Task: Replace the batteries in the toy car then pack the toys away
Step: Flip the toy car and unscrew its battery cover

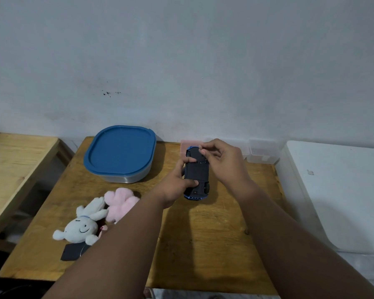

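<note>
Battery step, access stage. Toy car (197,171) sits belly-up between my hands. Left hand (177,184) grips its near end, right hand (222,160) pinches the underside at the far end; cover or screw, can't tell. Next: free the cover with a fine fingertip pull. Plush toys (82,227) left of my forearm, not yet packed.

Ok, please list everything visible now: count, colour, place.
toy car: 1, blue with black underside up, held above the table's far middle
container: 1, clear with blue lid, table's far left
plush rabbit: 1, white, table's near left
plush toy: 1, pink, touching the rabbit, behind it
flat piece: 1, black, near left edge, partly behind the forearm
box: 1, pink, behind the car
clear boxes: count unclear, table's far right, by wall
table: 1, wooden
left hand: 1, holds the car's left side
right hand: 1, pinches the car's far end
</note>
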